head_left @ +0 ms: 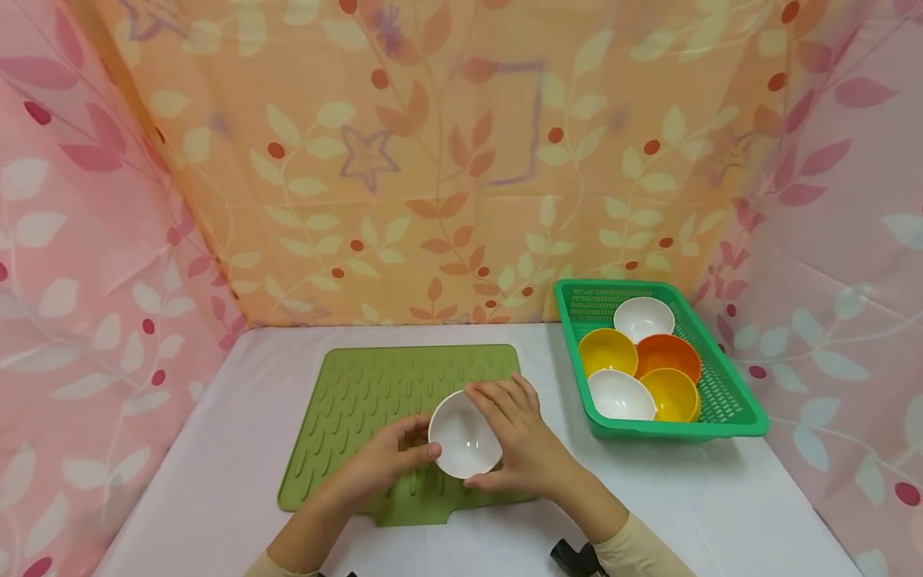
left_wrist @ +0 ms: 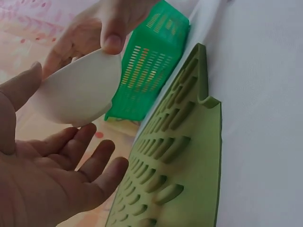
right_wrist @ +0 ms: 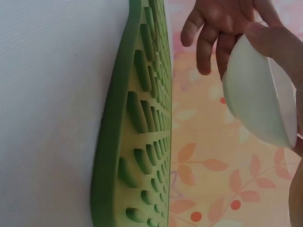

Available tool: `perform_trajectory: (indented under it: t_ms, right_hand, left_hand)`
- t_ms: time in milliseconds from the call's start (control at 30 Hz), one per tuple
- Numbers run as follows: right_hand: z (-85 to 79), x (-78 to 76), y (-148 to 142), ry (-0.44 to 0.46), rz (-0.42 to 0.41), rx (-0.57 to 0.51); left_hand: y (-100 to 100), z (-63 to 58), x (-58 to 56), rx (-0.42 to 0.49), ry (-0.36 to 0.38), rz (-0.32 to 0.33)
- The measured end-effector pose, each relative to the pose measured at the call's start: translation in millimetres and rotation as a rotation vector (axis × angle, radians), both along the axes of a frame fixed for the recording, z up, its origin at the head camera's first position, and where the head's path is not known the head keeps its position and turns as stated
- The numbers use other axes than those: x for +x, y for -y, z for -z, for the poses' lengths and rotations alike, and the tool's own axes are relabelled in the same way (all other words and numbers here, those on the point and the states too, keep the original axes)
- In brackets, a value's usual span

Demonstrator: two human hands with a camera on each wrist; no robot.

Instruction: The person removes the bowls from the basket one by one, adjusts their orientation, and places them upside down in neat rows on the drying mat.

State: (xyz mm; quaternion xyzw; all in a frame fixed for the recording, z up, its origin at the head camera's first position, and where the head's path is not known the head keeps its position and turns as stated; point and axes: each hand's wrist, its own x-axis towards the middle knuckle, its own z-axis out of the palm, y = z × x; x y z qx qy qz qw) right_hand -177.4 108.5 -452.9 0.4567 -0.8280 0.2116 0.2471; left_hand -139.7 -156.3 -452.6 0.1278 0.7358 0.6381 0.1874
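White cloth (head_left: pixel 216 481) below. Bowl (head_left: pixel 461 441) likely light, stiff; hold rim. Right hand (head_left: pixel 526 449) pinches three o'clock; left hand (head_left: pixel 385 461) loosely spread, nine.

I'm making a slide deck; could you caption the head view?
Two hands at a white bowl above a green mat, a green basket of white, yellow and orange bowls to the right.

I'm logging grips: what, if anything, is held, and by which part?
A white bowl, gripped at its rim by the right hand; whether the left hand also supports it cannot be told.
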Motion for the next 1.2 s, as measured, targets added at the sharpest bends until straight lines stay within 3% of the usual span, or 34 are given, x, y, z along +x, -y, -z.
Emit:
perform_trajectory:
  t_ms: [233, 367, 467, 567, 667, 767, 967, 1200]
  right_hand:
    - [2.9, 1.0, 4, -0.077, -0.016, -0.023]
    - [-3.0, 5.4, 4, 0.046, -0.027, -0.059]
    - [-10.4, 10.7, 4, 0.261, -0.011, -0.12]
    - [-16.4, 16.6, 3, 0.5, 0.058, -0.187]
    - [-19.7, 20.3, 4, 0.722, 0.124, -0.26]
    - [-20.0, 21.7, 5, 0.888, 0.153, -0.321]
    - [-16.6, 22.8, 9, 1.028, 0.166, -0.372]
    - [-16.0, 23.4, 13, 1.018, 0.172, -0.469]
  left_hand:
    - [3, -2.2, 0.2, 0.09, 0.063, -0.014]
    - [1, -7.5, 1.9, 0.089, 0.041, -0.113]
    - [-1, -12.2, 4.6, -0.012, -0.073, -0.211]
    - [-2, -15.8, 7.7, -0.169, -0.28, -0.274]
    - [-2, -17.8, 10.3, -0.281, -0.484, -0.282]
    - [-2, -19.0, 12.2, -0.349, -0.608, -0.276]
    - [-3, -17.6, 13.5, -0.408, -0.748, -0.258]
    - [-7, -13.0, 12.8, -0.478, -0.974, -0.248]
